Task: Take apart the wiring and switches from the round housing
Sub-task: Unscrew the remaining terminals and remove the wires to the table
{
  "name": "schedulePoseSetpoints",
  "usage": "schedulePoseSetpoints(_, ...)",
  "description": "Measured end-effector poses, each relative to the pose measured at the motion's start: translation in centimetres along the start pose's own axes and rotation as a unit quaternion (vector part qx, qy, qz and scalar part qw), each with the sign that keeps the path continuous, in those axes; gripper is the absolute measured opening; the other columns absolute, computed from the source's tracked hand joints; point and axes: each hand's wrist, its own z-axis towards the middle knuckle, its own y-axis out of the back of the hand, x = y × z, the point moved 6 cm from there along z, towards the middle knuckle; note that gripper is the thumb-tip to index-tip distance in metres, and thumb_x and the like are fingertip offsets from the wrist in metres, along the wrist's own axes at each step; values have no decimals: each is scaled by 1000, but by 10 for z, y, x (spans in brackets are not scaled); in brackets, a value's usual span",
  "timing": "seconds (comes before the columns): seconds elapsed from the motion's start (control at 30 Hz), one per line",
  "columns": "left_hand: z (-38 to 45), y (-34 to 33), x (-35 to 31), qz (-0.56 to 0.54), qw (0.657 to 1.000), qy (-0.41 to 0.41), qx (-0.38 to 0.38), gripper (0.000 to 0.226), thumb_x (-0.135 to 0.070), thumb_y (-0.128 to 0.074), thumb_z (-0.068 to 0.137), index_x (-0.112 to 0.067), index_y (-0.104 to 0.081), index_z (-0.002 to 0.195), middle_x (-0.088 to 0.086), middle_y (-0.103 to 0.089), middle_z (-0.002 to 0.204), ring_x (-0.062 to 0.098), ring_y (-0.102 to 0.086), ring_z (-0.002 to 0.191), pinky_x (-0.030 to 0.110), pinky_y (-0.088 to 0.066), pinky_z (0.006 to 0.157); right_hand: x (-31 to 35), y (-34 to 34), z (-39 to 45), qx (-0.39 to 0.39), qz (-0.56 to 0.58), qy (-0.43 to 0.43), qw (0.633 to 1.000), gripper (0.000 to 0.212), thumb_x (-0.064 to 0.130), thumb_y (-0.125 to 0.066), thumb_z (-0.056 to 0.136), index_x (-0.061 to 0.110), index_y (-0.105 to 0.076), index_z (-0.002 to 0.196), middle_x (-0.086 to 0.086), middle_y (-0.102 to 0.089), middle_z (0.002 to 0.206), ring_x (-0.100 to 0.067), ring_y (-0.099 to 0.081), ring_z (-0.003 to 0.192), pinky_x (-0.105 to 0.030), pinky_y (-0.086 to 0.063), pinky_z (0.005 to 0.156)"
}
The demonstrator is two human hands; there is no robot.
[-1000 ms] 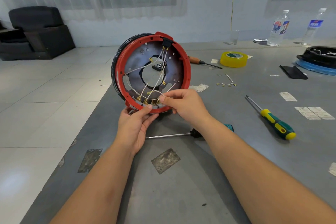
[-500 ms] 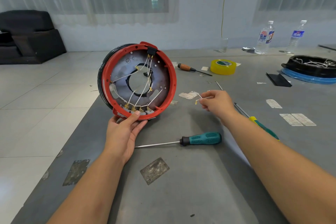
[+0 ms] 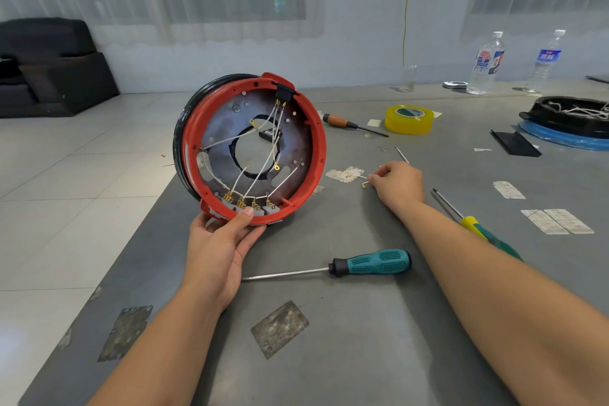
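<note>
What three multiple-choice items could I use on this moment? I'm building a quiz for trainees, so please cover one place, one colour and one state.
1. Where does the teal-handled screwdriver lie?
A. On the table between the two forearms
B. Inside the round housing
C. On the floor

2. What colour is the roll of tape?
A. Blue
B. Yellow
C. Red

3. How is the round housing held?
A. Flat on the table, untouched
B. Hung from the right hand
C. Up on its edge, gripped at its lower rim by the left hand

Answers:
1. A, it rests on the grey table between the arms.
2. B, the roll near the far screwdriver is yellow.
3. C, the left thumb lies over the red rim, while the right hand pinches a small wire at the table.
</note>
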Motion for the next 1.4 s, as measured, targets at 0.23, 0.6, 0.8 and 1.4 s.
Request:
schedulePoseSetpoints(0.23,-6,-3,-2,10,1000,-7,2,48,8,-69,93,-2,-49,137,18,-76,112,34,-78,101,48,-63,91,10,-4,-9,56,-55,51,996,24,41,-75,85,17,-74,92,-5,-70,99,-21,-63,96,-33,-53,79)
schedulePoseSetpoints(0.6,-4,-1,-2,1,1000,-12,-10,52,6,-71,92,-1,-49,139,22,-69,130,32,-77,103,46,-63,89,18,-13,10,43,-108,-34,993,21,26,-71,84,11,-56,86,-14,-63,103,-35,-65,100,-33,-48,71)
schedulePoseSetpoints(0.8,-1,-4,-3,0,1000,-15,-14,55,3,-73,92,-1,-48,141,21,-71,127,33,-77,102,45,-64,87,16,8,48,2,-26,-56,998,27,24,-74,79,12,-51,73,-11,-62,97,-32,-62,90,-34,-46,69)
schedulePoseSetpoints(1.4,10,-4,3,4,999,-31,-9,63,2,-80,84,-10,-49,138,20,-65,136,32,-74,112,43,-64,86,-11,1,95,-24,-123,-130,984,48,35,-72,84,10,-62,124,-14,-60,133,-35,-46,130,-41,-43,99)
